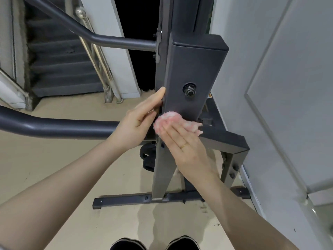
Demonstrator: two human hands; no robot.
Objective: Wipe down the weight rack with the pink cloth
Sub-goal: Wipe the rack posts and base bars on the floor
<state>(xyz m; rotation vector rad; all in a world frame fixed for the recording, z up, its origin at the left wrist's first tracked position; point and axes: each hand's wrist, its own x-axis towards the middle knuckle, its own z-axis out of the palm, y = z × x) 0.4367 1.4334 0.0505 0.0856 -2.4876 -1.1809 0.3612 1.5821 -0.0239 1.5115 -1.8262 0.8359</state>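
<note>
The dark grey weight rack (194,69) stands in front of me, a tall boxed upright with a bolt in its face. A fluffy pink cloth (171,118) lies bunched against the lower end of that upright. My right hand (182,147) presses it there with flat, straight fingers; a ring shows on one finger. My left hand (142,118) rests on the upright's left edge, thumb along the metal and fingers behind it, partly hidden.
A thick grey bar (54,123) runs left from the rack at hand height, another bar (117,41) higher up. The rack's base foot (126,200) lies on the beige floor. A pale wall (279,87) is close on the right; stairs (59,69) lie at the back left.
</note>
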